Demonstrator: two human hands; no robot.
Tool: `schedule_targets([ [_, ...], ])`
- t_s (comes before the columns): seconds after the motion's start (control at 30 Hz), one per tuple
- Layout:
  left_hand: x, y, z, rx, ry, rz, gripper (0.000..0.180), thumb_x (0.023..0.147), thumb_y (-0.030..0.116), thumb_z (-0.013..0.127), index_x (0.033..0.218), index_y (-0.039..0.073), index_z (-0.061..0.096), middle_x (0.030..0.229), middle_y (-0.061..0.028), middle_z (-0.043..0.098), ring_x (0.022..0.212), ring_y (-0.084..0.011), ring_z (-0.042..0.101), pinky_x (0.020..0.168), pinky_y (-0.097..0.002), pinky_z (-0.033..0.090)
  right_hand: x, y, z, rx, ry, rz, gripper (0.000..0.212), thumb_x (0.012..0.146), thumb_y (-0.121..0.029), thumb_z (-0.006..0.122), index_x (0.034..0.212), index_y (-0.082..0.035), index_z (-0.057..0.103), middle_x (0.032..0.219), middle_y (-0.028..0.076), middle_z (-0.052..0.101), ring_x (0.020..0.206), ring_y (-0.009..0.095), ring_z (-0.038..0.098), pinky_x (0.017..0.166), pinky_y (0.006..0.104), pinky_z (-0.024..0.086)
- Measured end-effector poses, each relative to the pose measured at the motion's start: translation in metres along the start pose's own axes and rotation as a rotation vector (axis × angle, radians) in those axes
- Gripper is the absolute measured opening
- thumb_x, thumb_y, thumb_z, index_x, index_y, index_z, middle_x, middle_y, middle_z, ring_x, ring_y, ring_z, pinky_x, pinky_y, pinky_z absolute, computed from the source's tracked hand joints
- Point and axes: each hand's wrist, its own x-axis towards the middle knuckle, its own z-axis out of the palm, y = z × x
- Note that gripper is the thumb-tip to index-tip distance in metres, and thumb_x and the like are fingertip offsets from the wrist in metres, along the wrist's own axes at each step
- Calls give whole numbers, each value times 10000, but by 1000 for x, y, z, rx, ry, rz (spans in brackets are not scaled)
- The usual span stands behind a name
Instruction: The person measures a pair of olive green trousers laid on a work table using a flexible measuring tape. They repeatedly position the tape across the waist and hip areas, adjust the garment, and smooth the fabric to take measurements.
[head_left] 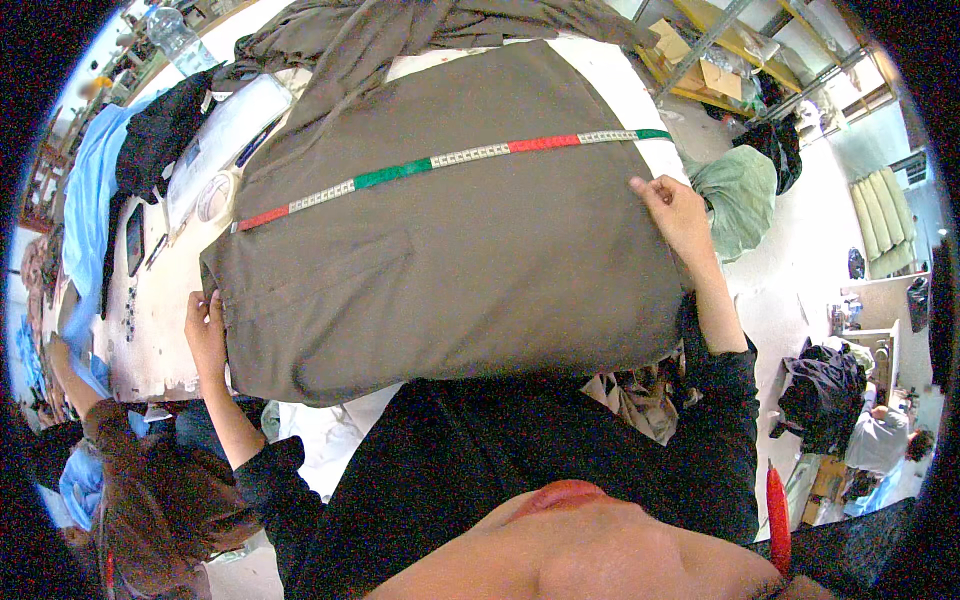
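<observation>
A large piece of brown-grey cloth [480, 260] lies spread over the table in front of me, its near edge hanging at my body. Across its upper part runs a tape measure [470, 157] with red, white and green sections, slanting up from left to right. My left hand [207, 335] pinches the cloth's left edge near the front corner. At the right edge, below the tape's far end, my right hand [682, 215] has thumb and fingers closed on the cloth. Neither hand touches the tape.
More brown cloth [400, 28] is bunched at the back. On the left lie a phone [135, 240], a pen [157, 252], a roll of tape [214, 197] and light blue cloth [92, 195]. A co-worker's arm [75, 375] reaches in there. A pale green bundle [738, 200] stands right.
</observation>
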Motion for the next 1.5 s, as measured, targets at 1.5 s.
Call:
schedule_targets([
  [1.5, 46, 17, 13, -8, 101, -242, 416, 946, 422, 611, 1138, 59, 680, 959, -143, 703, 898, -189, 658, 801, -323, 509, 28, -321, 124, 312, -451, -1155, 297, 950, -318, 620, 943, -28, 679, 803, 133, 662, 692, 201, 606, 656, 322, 474],
])
